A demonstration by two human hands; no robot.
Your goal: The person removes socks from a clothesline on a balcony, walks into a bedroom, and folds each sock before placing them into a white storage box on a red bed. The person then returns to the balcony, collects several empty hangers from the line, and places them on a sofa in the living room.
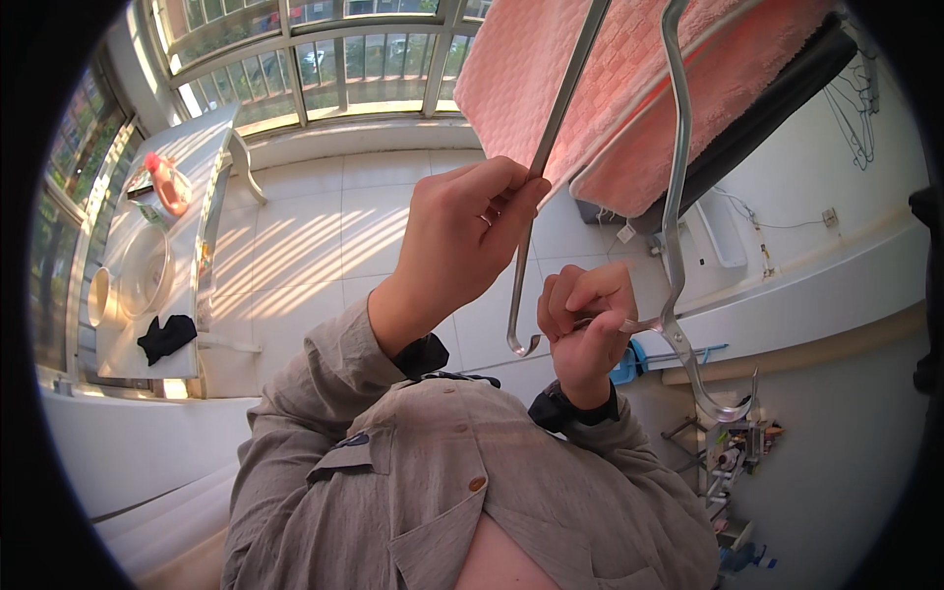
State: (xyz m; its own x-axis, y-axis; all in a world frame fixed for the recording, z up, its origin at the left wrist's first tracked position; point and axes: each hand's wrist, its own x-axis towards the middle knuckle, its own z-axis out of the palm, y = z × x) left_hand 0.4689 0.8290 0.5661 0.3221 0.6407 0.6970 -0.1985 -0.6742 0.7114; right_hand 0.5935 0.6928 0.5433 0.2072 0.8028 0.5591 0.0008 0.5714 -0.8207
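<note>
My left hand (454,236) is closed around a straight silver metal rod (568,88), thumb and fingers pinching it. Below that grip the rod runs down to a small curled hook. My right hand (590,320) is closed on a short metal piece (644,325), most of it hidden in the fingers. That piece meets a wavy silver metal bar (674,197) at a riveted joint, and the bar's lower end bends up into a hook. Pink textured towels (560,69) hang just beyond the two bars, with a dark grey cloth (767,123) beside them.
To the left, a white table (202,147) bears a pink bottle (169,185), a clear basin (147,270) and a black cloth (167,337). Wire hangers (860,118) hang at the far right. A cluttered shelf (733,452) stands at the lower right. Windows line the far side.
</note>
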